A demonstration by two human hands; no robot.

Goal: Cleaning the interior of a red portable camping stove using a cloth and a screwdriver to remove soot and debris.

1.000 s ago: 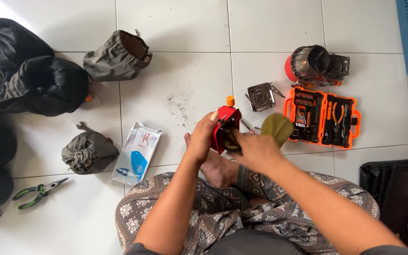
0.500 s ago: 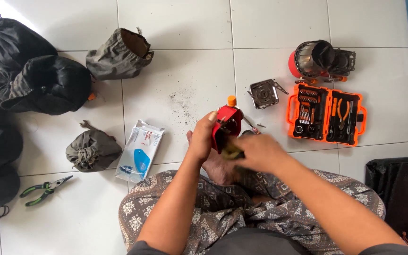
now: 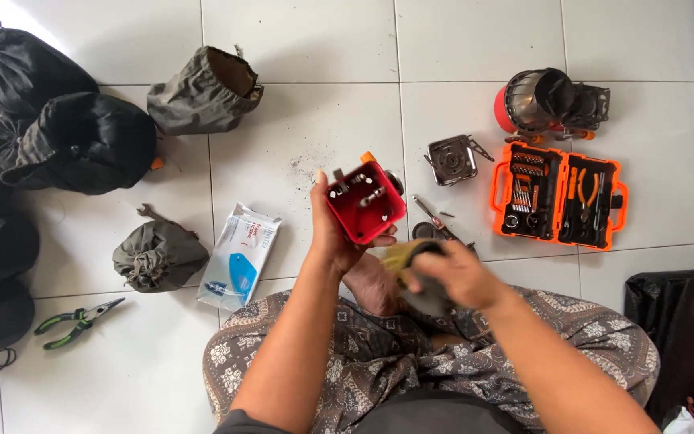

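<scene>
Since the earlier frames, the right hand had come away from the red stove body and dropped toward the lap, while the left hand had tilted that body so its open underside faced the camera. The left fingers were wrapped around the near side of the red body, thumb up along its left edge, holding it above the floor just ahead of the knees. Inside it, a few metal fittings and screws showed. The right fingers were curled shut around a yellowish-green cloth, blurred with motion.

Judging by the layout, the work looked partly through: the red body was apart from its burner plate, which lay on the tiles to the right, and a screwdriver with small loose screws rested just beside it. An open orange tool case sat further right, below a second red stove. Cleaning seemed to be in hand; reassembly appeared still to come.

Grey and black pouches, a wipes packet and green-handled pliers lay to the left.
</scene>
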